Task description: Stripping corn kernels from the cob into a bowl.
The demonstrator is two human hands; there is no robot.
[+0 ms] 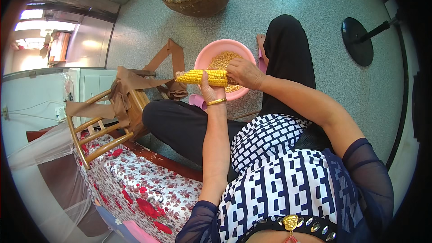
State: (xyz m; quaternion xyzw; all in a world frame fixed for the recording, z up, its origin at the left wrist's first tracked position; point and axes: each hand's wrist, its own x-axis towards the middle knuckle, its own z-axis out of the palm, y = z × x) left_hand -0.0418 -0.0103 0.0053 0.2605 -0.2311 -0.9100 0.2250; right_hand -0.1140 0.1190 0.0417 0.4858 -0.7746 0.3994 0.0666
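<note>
A yellow ear of corn (199, 77) lies roughly level over a pink plastic basin (206, 51). Near its middle, my left hand (212, 89) grips it from below, thumb across the kernels. My right hand (243, 73) closes around the right end, where a reddish-brown stretch of bare cob shows beside the kernels; the fingertips are partly hidden. The ear's left tip is pale and bare. Loose corn kernels (224, 60) cover the basin's bottom.
A woven basket (199, 5) with husks stands on the floor beyond the basin. A wooden chair (109, 141) draped with brown cloth (123, 91) is at the left, beside a bed with a floral cover (145, 189). A round black stand base (357, 42) stands at the right.
</note>
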